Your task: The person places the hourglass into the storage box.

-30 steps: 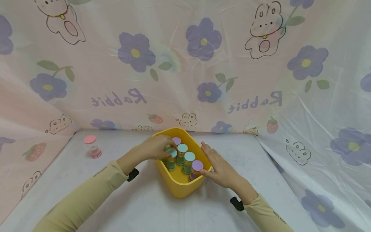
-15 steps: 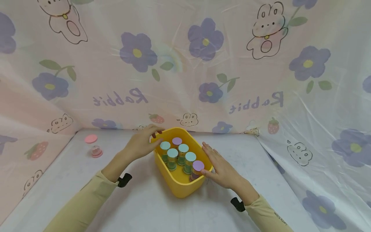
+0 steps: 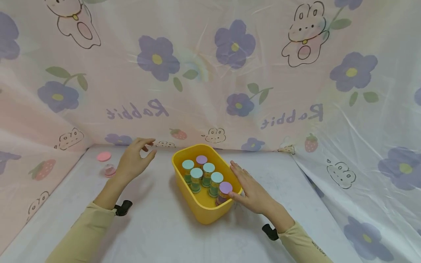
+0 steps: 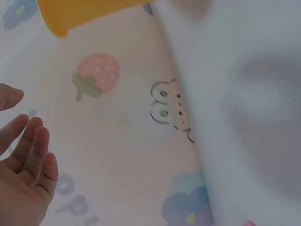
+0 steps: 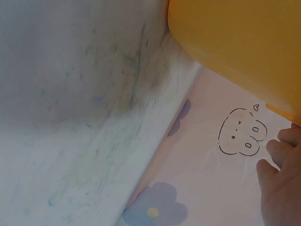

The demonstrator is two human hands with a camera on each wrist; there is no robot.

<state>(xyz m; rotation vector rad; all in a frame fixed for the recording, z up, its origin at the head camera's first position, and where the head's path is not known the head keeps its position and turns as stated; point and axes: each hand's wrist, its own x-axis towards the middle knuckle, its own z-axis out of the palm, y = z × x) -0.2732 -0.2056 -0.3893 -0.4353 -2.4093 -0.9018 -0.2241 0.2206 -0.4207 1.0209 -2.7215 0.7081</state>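
My left hand (image 3: 136, 160) holds nothing. It is raised left of the yellow bin (image 3: 205, 217), fingers loosely bent and thumb apart. In the left wrist view the left hand (image 4: 26, 174) appears at the left edge. My right hand (image 3: 253, 191) lies along the bin's right side, fingers straight and thumb at the rim. Inside the bin stand several small clear cylinders with flat coloured ends, like sand timers: blue-topped ones (image 3: 196, 173) and purple-topped ones (image 3: 225, 188). Beyond the left forearm stands a similar pink-ended sand timer (image 3: 104, 156), its base partly behind the left hand.
A white surface (image 3: 164, 233) lies under everything. Behind and at both sides hangs a printed curtain (image 3: 197, 109) with flowers and rabbits, meeting the surface's back edge close behind the bin.
My left hand has come out of the bin with nothing in it and moved left, toward the pink-ended sand timer. The right hand and the bin have stayed in place.
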